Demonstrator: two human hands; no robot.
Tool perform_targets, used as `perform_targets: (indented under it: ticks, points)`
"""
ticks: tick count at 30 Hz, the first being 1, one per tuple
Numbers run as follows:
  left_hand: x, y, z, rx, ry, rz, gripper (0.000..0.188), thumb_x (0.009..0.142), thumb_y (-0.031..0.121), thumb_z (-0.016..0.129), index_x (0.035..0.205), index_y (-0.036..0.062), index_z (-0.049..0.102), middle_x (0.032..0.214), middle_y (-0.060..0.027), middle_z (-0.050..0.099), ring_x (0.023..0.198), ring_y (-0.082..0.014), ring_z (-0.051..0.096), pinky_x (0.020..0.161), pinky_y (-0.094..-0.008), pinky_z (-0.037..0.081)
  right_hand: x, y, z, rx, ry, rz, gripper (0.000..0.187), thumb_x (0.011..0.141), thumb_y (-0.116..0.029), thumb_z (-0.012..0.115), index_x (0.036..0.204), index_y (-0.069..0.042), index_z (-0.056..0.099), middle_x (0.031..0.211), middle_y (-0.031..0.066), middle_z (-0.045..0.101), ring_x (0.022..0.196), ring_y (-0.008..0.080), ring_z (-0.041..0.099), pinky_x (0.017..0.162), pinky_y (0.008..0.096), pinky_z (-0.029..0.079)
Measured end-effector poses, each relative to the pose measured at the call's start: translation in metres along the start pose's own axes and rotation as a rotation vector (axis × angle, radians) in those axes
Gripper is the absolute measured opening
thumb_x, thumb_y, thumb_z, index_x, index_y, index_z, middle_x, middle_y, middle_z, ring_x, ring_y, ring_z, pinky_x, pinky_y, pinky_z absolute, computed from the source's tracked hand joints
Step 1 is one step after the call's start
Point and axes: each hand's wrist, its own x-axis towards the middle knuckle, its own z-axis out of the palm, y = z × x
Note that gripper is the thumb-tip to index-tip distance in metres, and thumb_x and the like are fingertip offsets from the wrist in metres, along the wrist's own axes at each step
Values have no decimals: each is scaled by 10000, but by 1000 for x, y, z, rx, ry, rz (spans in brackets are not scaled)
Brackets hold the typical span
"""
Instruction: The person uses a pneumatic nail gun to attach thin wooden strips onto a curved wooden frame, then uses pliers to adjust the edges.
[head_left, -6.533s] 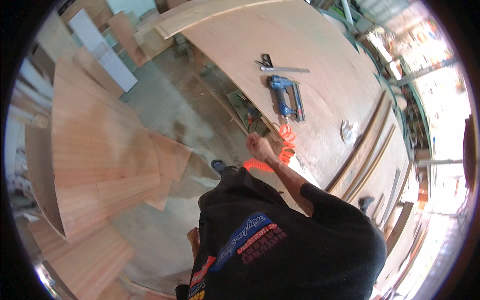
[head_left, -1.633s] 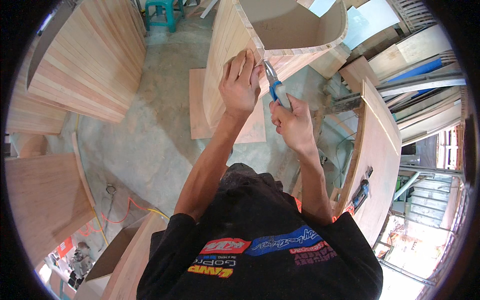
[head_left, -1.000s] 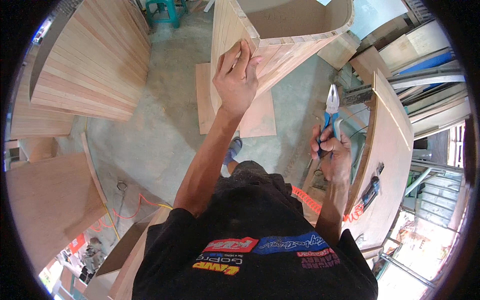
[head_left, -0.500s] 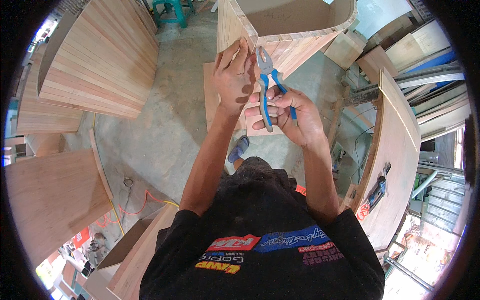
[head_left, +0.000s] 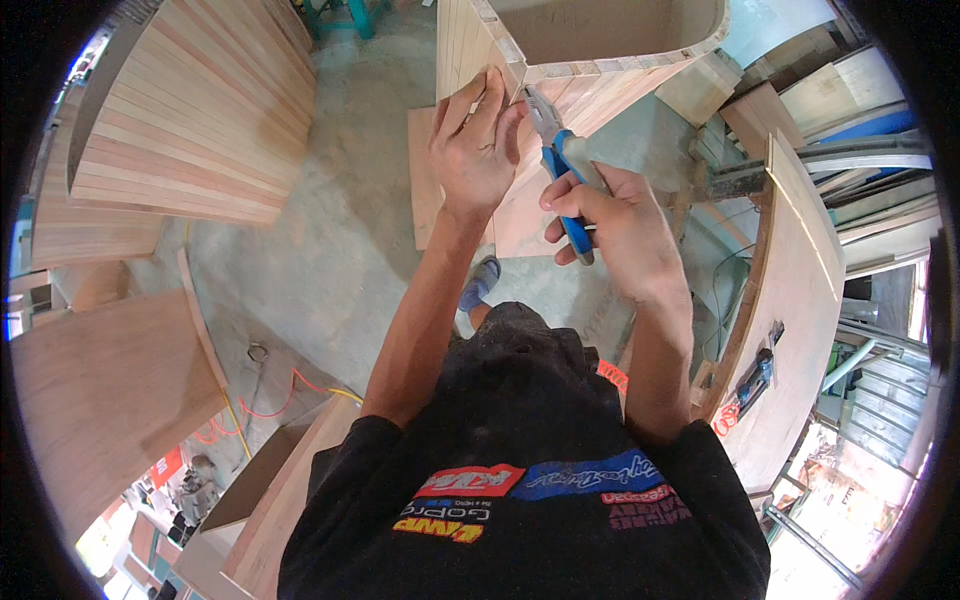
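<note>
The upright wooden slatted cabinet (head_left: 600, 75) has a rounded, hollow top and stands in front of me. My left hand (head_left: 470, 155) rests against its near corner, fingers bent and apart, the fingertips on the slats just under the top edge. My right hand (head_left: 635, 225) is closed round the handles of blue-and-grey pliers (head_left: 543, 115). The jaws point up and left to the cabinet's corner, close beside my left thumb. Whether they grip anything there is too small to tell.
Another slatted curved piece (head_left: 190, 120) stands at the left. Flat boards (head_left: 450, 190) lie on the floor below the cabinet. To the right, a curved panel (head_left: 790, 330) carries a dark tool (head_left: 760, 375). An orange hose (head_left: 290, 390) crosses the floor at lower left.
My right hand has turned and squeezed the pliers' handles closer together. Their jaws now lean left against the cabinet's corner. My left hand stays near the same spot.
</note>
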Motion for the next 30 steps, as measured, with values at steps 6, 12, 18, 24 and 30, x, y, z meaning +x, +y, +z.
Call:
perform_targets:
  ticks: [6,12,18,24,30]
  points:
    - [0,3,5,-4,41,-30,429,763,93,829,1178,48,727,1120,-91,716,904,-266,681,746,-336,561,3,5,9,-297,142,-92,231,890,-161,562,849,60,611,673,147,589,661,190,621,586,356,493]
    - [-5,0,14,30,84,4,496,761,121,839,1232,68,692,1139,-69,707,888,-278,679,695,-339,572,-1,2,24,-285,191,-84,259,902,-158,528,857,92,576,655,232,528,628,218,551,642,414,469]
    - [-14,0,19,147,45,27,689,727,154,838,1357,39,583,1277,-133,640,1037,-344,629,822,-388,560,-1,10,30,-247,205,-131,278,917,-172,532,871,99,569,679,270,525,624,249,547,644,430,468]
    - [3,-5,22,104,-62,9,795,692,182,833,1409,19,531,1430,-159,536,1208,-393,542,1028,-468,446,-2,6,28,-310,212,-116,280,921,-175,535,874,100,561,672,271,518,629,262,566,645,439,465]
    - [56,-24,-17,-39,-498,105,815,765,426,815,1454,136,492,1495,-108,465,1401,-353,386,1166,-488,292,-7,-1,33,-194,188,-73,256,942,-158,522,870,83,567,622,228,547,554,247,620,562,419,482]
